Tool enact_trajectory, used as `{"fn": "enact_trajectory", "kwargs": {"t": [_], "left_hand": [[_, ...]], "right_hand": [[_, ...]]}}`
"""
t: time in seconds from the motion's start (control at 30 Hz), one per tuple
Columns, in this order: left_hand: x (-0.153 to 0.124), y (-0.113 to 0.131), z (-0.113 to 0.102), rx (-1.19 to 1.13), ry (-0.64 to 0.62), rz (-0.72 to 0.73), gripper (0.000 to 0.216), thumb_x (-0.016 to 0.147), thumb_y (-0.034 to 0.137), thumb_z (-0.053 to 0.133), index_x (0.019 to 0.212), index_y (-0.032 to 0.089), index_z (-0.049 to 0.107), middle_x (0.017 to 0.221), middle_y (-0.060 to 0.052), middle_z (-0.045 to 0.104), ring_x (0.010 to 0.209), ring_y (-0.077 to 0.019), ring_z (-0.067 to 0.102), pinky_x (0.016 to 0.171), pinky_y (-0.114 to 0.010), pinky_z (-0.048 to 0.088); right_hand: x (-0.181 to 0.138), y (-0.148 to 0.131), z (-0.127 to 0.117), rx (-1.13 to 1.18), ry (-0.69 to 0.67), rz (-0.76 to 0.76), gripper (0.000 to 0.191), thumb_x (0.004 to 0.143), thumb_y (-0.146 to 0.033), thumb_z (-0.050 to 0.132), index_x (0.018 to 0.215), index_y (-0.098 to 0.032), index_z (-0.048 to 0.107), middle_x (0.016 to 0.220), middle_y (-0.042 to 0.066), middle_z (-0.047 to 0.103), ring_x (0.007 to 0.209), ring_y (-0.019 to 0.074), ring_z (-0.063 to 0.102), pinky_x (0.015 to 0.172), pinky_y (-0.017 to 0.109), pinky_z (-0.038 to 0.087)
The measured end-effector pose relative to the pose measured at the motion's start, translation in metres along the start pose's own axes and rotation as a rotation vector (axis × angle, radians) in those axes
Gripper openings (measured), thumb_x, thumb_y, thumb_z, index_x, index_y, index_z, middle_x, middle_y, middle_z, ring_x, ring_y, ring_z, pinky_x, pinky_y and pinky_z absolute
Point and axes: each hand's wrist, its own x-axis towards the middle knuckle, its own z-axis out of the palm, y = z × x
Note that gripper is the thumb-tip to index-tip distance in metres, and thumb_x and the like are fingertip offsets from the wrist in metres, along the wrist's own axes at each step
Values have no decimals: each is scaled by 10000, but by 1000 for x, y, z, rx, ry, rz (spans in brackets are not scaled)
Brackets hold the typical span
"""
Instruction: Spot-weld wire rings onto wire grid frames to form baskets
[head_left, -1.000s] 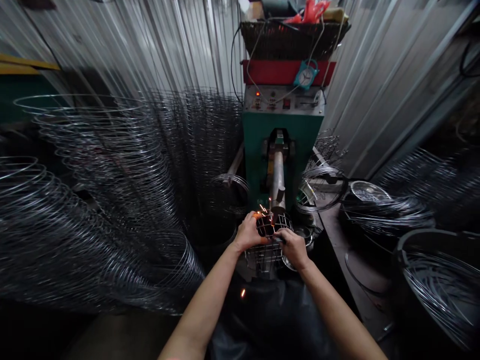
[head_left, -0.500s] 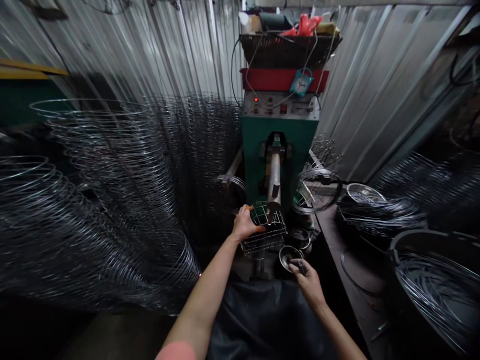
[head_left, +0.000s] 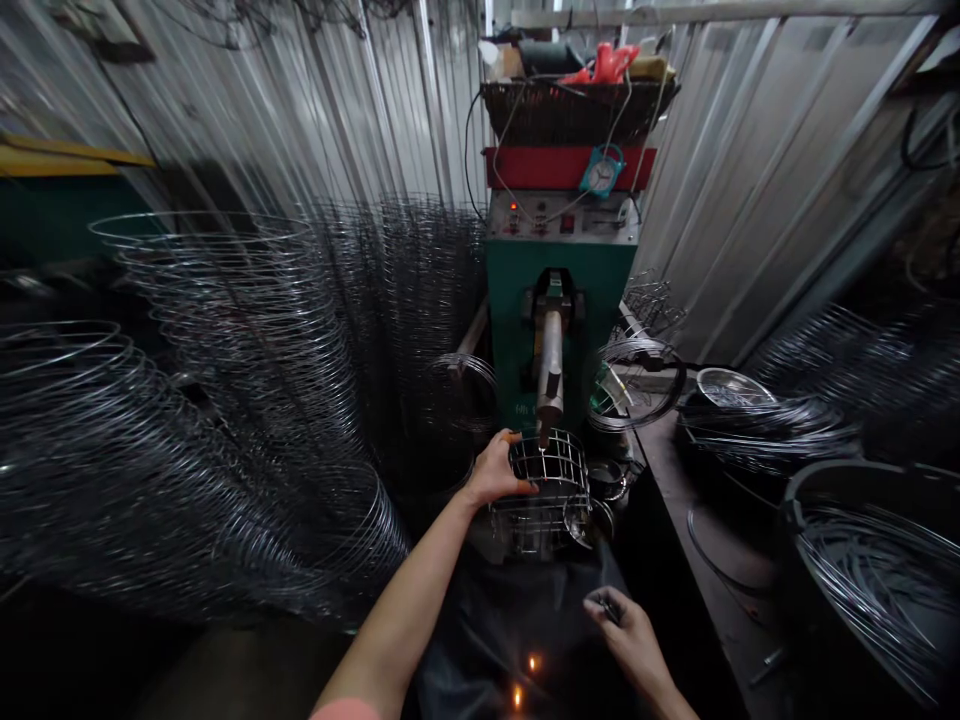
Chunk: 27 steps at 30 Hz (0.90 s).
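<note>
My left hand (head_left: 496, 469) grips the left side of a round wire basket (head_left: 546, 490), which sits under the metal arm (head_left: 550, 368) of a green welding machine (head_left: 561, 290). My right hand (head_left: 625, 625) is low over a dark apron, apart from the basket, its fingers pinched on a small dark metal piece. A small shiny metal bowl (head_left: 583, 520) stands just right of the basket. Two sparks (head_left: 525, 678) glow on the apron near my right hand.
Tall stacks of wire rings (head_left: 225, 400) fill the left side. More wire rings (head_left: 765, 425) and a black tub of wire (head_left: 877, 560) lie on the bench at the right. A clock (head_left: 601, 171) hangs on the machine under a dark basket of clutter.
My right hand has left the basket, passed the small bowl and dropped toward my lap. The basket has been turned under the arm. The welding sparks at the arm have stopped.
</note>
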Motion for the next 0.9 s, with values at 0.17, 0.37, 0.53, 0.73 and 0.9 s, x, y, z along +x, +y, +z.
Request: {"fn": "enact_trajectory", "kwargs": {"t": [0.17, 0.37, 0.53, 0.73, 0.9], "left_hand": [[-22, 8, -1, 32, -30, 12, 933, 420, 378, 849, 1234, 152, 453, 1389, -160, 345, 1305, -310, 320, 1072, -415, 297], [-20, 14, -3, 67, -45, 10, 935, 422, 363, 850, 1239, 148, 448, 1386, -165, 350, 1311, -305, 311, 1071, -410, 296], [-25, 15, -4, 50, -58, 4, 975, 428, 440, 835, 1271, 187, 415, 1389, -131, 360, 1299, -302, 332, 1068, -417, 299], [-4, 7, -23, 24, -172, -11, 944, 604, 601, 686, 1366, 199, 298, 1432, -127, 332, 1314, -301, 305, 1094, -490, 171], [41, 6, -33, 83, -193, -49, 465, 835, 588, 384, 926, 219, 652, 894, -14, 676, 873, -190, 600, 774, -274, 434]], "right_hand": [[-9, -2, -1, -12, 12, -10, 405, 738, -561, 541, 651, -170, 598, 614, 16, 570, 627, 165, 523, 577, 236, 402], [-9, -14, 1, -21, 40, -38, 407, 728, -562, 547, 634, -170, 602, 589, 13, 563, 593, 158, 517, 555, 238, 401], [20, -42, -18, -29, 77, -132, 352, 757, -507, 547, 711, -172, 643, 624, 21, 600, 602, 161, 545, 556, 240, 419], [128, -96, -43, -201, 142, -489, 300, 798, -439, 515, 835, -191, 679, 873, 84, 660, 834, 209, 604, 767, 298, 449], [205, -126, -31, -463, -142, -545, 285, 834, -386, 481, 861, -196, 692, 934, 69, 672, 846, 198, 604, 736, 282, 436]]}}
